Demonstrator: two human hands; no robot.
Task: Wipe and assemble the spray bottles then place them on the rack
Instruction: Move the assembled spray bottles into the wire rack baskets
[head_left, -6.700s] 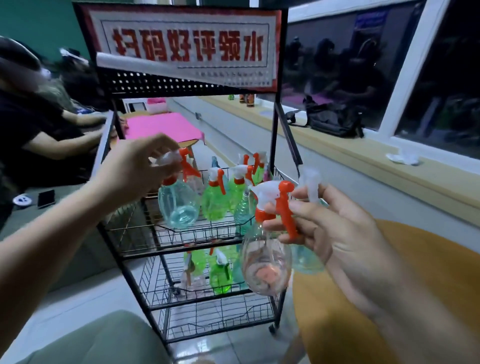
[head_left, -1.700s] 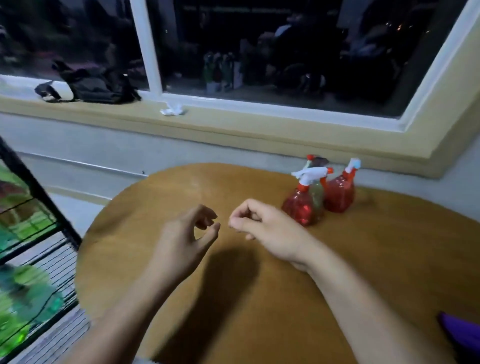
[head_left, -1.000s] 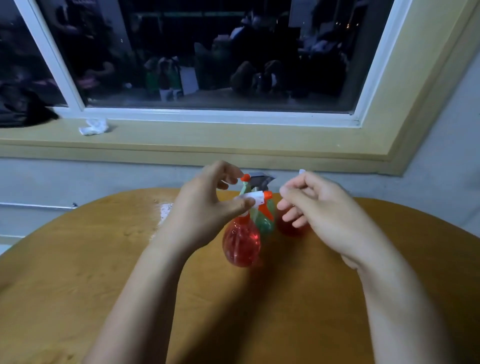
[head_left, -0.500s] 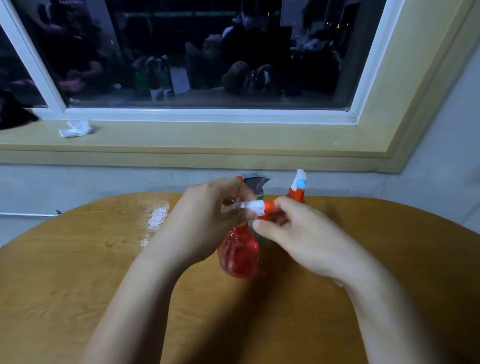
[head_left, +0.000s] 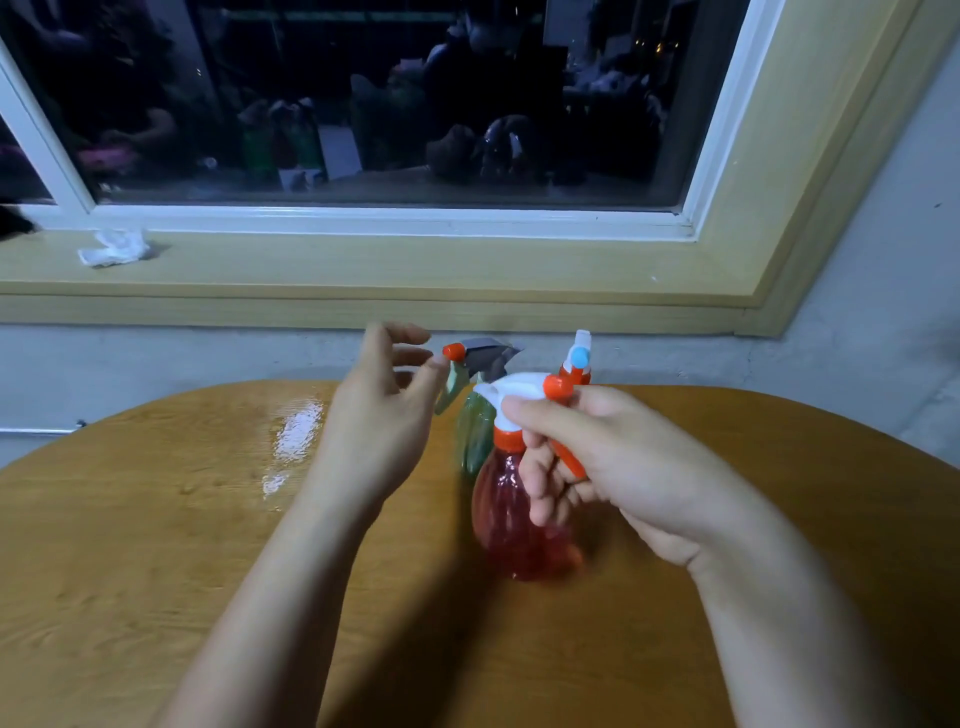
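A red spray bottle with a white and orange trigger head is held over the wooden table. My right hand grips its trigger head, fingers curled round the neck and orange lever. Behind it stands a green spray bottle with a grey head and orange nozzle tip. My left hand hovers just left of that nozzle, fingers relaxed, holding nothing. A second red bottle's head, white with a blue dot, shows behind my right hand.
A shiny wet patch lies on the table left of my left hand. A crumpled white tissue sits on the yellow window sill beyond the table. Dark window glass fills the top of the view.
My left hand has let go of the red bottle's head and opened, moving up and left. My right hand has taken the trigger head and the bottle has shifted right and nearer.
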